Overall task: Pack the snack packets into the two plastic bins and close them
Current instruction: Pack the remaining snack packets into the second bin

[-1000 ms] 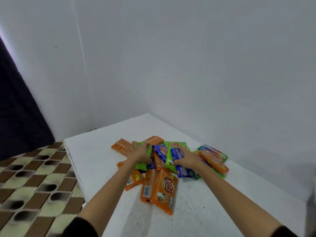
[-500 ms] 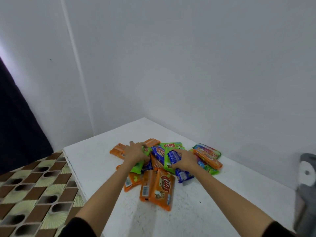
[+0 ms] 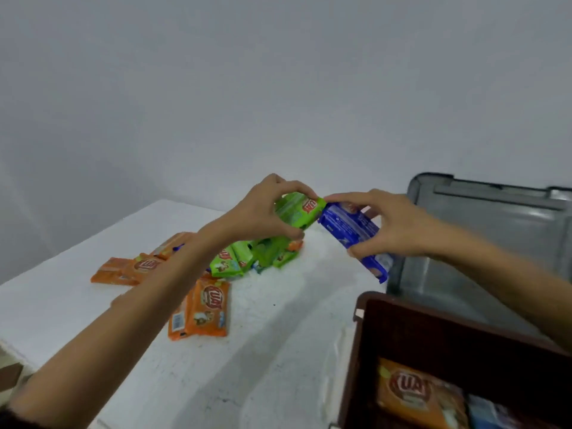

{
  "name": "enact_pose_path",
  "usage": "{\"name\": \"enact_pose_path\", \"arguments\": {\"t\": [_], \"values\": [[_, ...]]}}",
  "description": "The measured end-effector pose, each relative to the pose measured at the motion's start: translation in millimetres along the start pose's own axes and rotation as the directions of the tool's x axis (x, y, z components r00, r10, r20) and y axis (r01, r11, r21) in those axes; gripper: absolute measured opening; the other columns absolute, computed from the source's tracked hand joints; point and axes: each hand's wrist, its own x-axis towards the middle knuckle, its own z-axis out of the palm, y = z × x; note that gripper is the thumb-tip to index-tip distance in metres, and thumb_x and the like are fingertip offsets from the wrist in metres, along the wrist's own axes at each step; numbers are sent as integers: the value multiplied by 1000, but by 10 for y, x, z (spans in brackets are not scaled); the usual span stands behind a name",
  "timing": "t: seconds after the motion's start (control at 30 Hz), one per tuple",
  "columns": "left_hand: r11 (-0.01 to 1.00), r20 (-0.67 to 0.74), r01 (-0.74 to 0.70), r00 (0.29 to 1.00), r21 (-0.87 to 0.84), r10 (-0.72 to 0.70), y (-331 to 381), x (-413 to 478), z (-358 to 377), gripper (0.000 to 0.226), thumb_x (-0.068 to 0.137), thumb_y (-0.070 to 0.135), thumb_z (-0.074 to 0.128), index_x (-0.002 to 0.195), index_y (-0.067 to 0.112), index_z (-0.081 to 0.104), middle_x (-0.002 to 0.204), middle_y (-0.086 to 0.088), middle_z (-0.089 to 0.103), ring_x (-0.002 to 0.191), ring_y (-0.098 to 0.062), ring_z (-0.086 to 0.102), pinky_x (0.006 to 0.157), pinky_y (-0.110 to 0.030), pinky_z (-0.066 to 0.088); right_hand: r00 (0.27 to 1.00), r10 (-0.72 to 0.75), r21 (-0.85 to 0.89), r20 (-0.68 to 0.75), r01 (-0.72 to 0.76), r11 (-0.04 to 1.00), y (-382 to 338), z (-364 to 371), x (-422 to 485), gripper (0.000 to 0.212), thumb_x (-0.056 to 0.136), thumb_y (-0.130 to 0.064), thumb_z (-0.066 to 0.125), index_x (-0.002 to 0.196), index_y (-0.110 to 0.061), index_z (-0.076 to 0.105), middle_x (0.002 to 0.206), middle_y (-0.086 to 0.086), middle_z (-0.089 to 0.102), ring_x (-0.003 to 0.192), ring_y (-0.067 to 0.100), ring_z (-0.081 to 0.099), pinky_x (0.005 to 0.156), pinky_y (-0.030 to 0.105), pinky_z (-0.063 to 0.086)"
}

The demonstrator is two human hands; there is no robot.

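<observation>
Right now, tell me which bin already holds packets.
The dark brown bin nearest the camera: an orange packet lies inside it. The clear grey bin behind it shows none.

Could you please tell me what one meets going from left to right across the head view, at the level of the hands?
Orange packets → left hand → green packet → blue packet → right hand → clear bin.

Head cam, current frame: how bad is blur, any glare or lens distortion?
Head view: soft all over, left hand with green packet and right hand with blue packet smeared at the edges; small print unreadable. Head view: light flat, arm shadows on the table faint, no hard glare. Head view: wide-angle stretch tilts the brown bin and grey bin.
</observation>
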Motion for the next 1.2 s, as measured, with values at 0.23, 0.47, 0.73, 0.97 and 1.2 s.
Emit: {"name": "enact_pose_path", "arguments": {"t": [0.23,0.47,0.73,0.97,1.2], "values": [[934,302,-345,885,-90,355,825,-149,747,63,52,32,76,110,45,57,111,5,48,105,-5,51,94,-20,40,982,161,-176,95,-143,974,438,-210,-1373,81,55,-38,74,121,-63,34,104,-14,49,95,6,48,84,21,41],[853,581,-521,707,43,403,1289,-291,1611,65,61,26,78,120,40,53,119,9,37,108,-9,41,91,-23,40,927,323,-408,192,-224,885,786,182,-1998,76,69,-30,76,132,-45,36,122,-6,41,109,13,37,92,30,43],[741,670,-631,655,231,350,1291,-296,2043,80,71,33,76,138,27,32,132,5,39,120,-13,42,94,-26,39,925,350,-564,151,-210,799,932,538,-2083,62,85,-18,61,139,-20,33,135,3,46,118,22,46,95,33,43],[714,652,-632,683,301,330,1286,-349,2056,70,78,36,69,138,22,36,135,1,41,123,-17,41,94,-31,41,899,373,-581,231,-180,794,936,552,-2042,52,85,-27,62,133,-15,45,132,5,48,120,22,47,97,32,41],[782,572,-536,766,318,293,1248,-372,2031,56,76,40,69,125,17,53,122,-1,52,108,-20,54,87,-33,45,883,384,-471,269,-227,852,916,411,-1999,54,84,-33,63,134,-23,47,132,-2,50,117,15,49,94,26,42]]}}
